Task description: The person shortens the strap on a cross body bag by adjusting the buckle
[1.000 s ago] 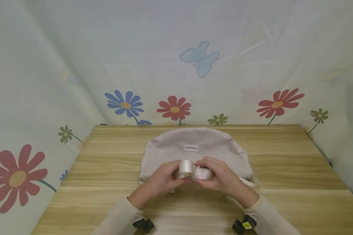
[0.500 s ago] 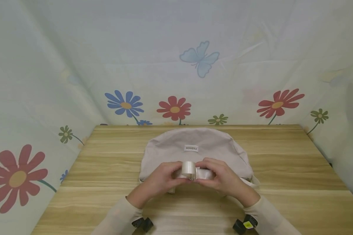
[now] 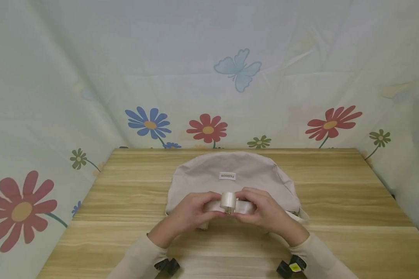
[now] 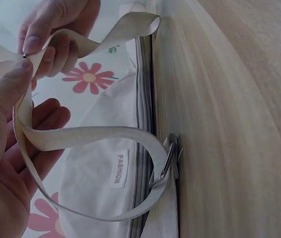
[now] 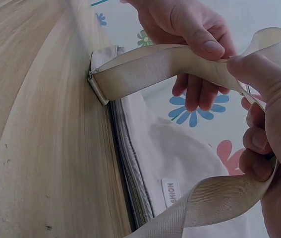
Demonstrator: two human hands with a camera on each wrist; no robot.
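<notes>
A cream webbing strap (image 3: 244, 207) is held up in front of a pale pinkish fabric bag (image 3: 199, 178) with a "FASHION" label. My left hand (image 3: 192, 211) pinches the strap between thumb and fingers. Close beside it, my right hand (image 3: 263, 209) pinches the same strap, thumbs nearly meeting. Between the hands the strap stands up in a short loop (image 3: 228, 200). Little of the small metal slider (image 4: 25, 56) at the thumb tips shows. In the left wrist view the strap droops from my left hand to a metal buckle (image 4: 167, 163) at the bag's zip side.
The bag lies on a wood-grain table (image 3: 132, 193). Its dark zip edge (image 5: 125, 163) runs along the tabletop in the right wrist view. A cloth backdrop (image 3: 181, 77) with printed flowers and a butterfly rises behind and at the sides.
The raised strap loop has shifted right, towards my right hand. Fingers of my left hand have edged right too, and the metal slider shows less. The bag stays put.
</notes>
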